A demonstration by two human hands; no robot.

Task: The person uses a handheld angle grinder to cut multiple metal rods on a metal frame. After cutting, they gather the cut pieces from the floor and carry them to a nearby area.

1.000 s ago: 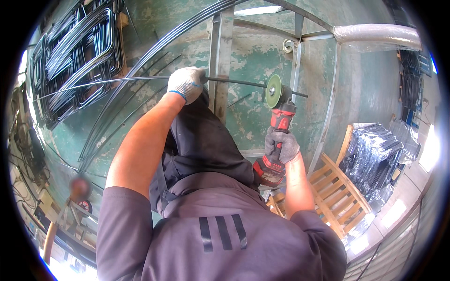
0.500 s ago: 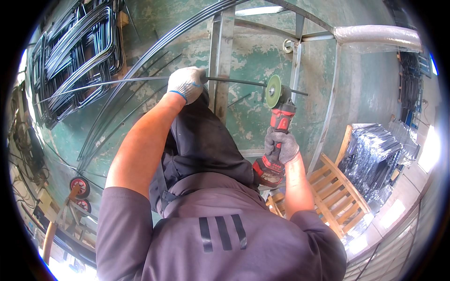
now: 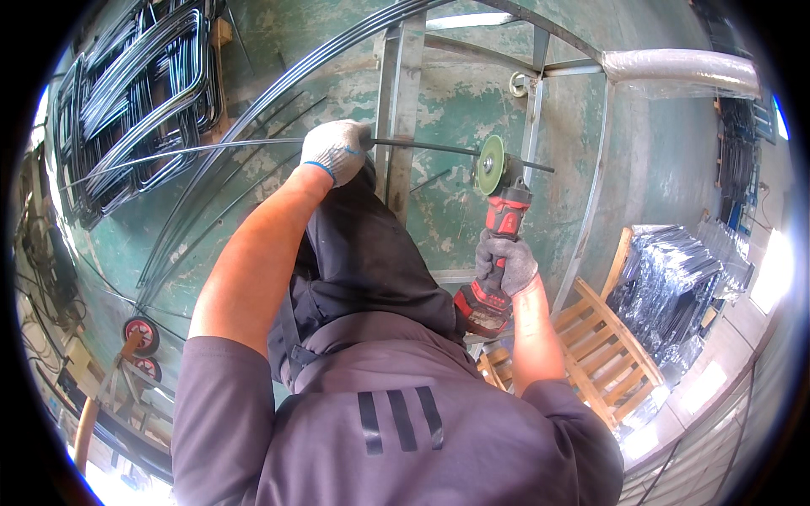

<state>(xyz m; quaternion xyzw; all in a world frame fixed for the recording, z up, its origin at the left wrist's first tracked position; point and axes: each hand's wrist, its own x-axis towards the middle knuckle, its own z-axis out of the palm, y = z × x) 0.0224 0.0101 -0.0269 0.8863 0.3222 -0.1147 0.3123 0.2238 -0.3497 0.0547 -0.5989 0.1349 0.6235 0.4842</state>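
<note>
My left hand, in a pale knit glove with a blue cuff edge, is closed round a long thin dark metal rod. The rod runs far out to the left and, on the right, reaches behind the grinder's disc. In my right hand, gloved in grey, is a red and black cordless angle grinder, gripped by its body. Its green disc stands at the rod, with a short rod end showing beyond it. Whether disc and rod touch, I cannot tell.
A steel frame stands in front of me, with several long rods across its left. Bent black tubes are stacked at the far left. To the right are a wooden pallet and plastic-wrapped parts. A wheeled cart stands lower left.
</note>
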